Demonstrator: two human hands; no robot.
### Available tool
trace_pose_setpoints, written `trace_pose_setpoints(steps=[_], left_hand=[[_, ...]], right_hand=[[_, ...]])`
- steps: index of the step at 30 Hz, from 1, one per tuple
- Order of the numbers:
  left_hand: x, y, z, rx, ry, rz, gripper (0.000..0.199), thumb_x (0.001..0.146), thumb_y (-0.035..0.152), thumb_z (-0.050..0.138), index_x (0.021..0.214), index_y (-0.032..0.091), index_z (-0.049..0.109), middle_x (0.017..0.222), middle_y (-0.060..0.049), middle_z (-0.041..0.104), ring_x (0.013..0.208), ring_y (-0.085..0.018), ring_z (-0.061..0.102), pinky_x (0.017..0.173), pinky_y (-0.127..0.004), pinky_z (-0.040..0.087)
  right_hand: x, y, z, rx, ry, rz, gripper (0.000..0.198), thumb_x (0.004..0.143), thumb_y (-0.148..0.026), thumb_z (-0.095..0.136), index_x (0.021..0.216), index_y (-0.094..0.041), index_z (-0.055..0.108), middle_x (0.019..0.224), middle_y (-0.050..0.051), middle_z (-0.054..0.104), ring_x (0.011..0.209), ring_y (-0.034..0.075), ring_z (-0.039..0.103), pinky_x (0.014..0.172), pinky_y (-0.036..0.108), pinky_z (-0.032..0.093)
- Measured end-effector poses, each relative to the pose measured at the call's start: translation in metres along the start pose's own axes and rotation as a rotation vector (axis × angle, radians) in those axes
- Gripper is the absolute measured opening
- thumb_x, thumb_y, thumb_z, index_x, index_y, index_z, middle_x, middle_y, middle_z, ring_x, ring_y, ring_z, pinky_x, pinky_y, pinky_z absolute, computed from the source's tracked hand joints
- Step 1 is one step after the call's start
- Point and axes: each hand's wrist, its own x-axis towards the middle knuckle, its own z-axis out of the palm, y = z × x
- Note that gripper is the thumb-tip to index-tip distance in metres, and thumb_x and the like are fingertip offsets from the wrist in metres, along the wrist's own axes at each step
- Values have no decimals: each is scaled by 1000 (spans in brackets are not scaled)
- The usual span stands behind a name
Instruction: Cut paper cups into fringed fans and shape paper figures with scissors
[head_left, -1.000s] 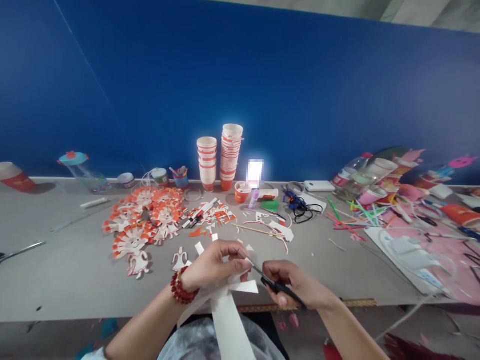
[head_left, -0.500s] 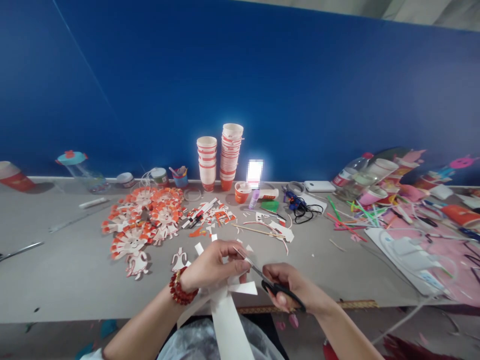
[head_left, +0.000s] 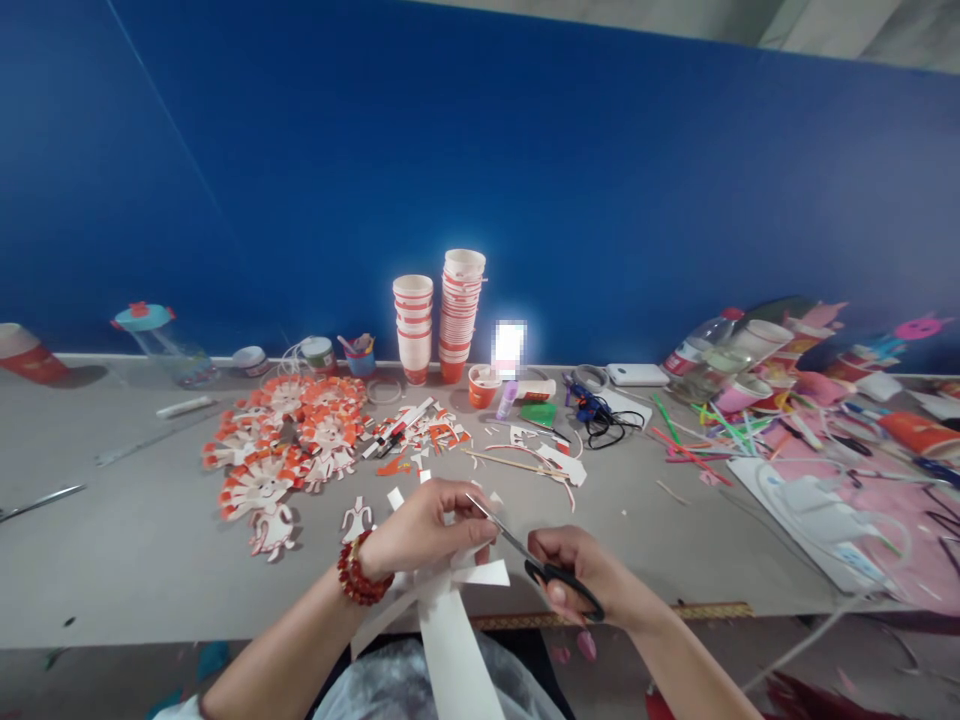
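Note:
My left hand (head_left: 435,530), with red beaded bracelets at the wrist, is closed on a white paper piece (head_left: 457,640) that has several strips fanning out from it. A long strip hangs down over my lap. In my right hand (head_left: 574,575) is a pair of scissors (head_left: 517,545) with black handles. Their blades point up and left, close to my left fingertips; whether they touch the paper I cannot tell. Left of my wrist lies a small white cut-out dress figure (head_left: 358,518). Beyond it sits a pile of orange-and-white paper figures (head_left: 292,430).
Two stacks of paper cups (head_left: 459,315) stand along the blue wall. Paper scraps (head_left: 427,430) lie past my hands. A glue gun (head_left: 592,405) with a black cord rests at the back. To the right are coloured sticks (head_left: 742,425), a bottle (head_left: 697,340) and a white adapter (head_left: 829,505).
Hardly anything differs. The view shifts very slightly, and both hands keep the paper and scissors in nearly the same place.

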Motion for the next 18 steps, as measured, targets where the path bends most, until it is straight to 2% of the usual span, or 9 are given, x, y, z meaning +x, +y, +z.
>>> trace_pose_setpoints(steps=[3,5,7,9,11,14,18], left_hand=[[1,0,0,33,7,2,21,86,35,62,80,15,66,65,-2,68,62,-14,59,67,-25,46],[1,1,0,90,23,23,22,87,33,61,73,15,66,67,-3,68,68,-15,60,71,-26,46],[1,2,2,170,71,73,26,87,31,61,67,16,66,73,-4,68,75,-17,61,76,-27,46],[1,3,4,257,141,152,27,87,30,61,65,17,68,78,-5,67,82,-18,61,82,-29,45],[1,3,7,323,184,227,25,88,29,61,67,18,69,81,-6,67,86,-19,61,86,-31,44],[0,1,12,411,188,332,20,88,26,60,72,20,70,81,-6,67,88,-20,60,93,-35,41],[-1,-4,16,546,169,459,15,88,21,59,77,22,69,79,-4,68,88,-19,60,104,-40,34]], right_hand=[[0,2,-5,-27,64,-8,64,57,-71,76,58,-22,33,40,-13,32,31,3,30,32,16,20],[1,3,-8,-31,158,-32,64,58,-71,75,59,-22,34,40,-12,34,31,3,31,32,17,21],[2,2,-7,-30,276,-98,61,60,-70,74,62,-22,37,43,-9,42,33,6,38,36,18,27],[6,-1,-2,-38,388,-196,54,65,-65,75,68,-20,45,54,-3,55,46,11,51,44,22,38],[13,-4,6,-21,491,-266,43,71,-54,76,80,-19,54,73,4,64,65,16,59,54,26,44],[28,-9,16,39,614,-302,38,73,-48,75,89,-19,57,83,5,65,66,17,58,52,26,43],[44,-14,19,-14,677,-335,33,69,-38,79,86,-19,57,80,2,63,69,17,58,61,28,47]])
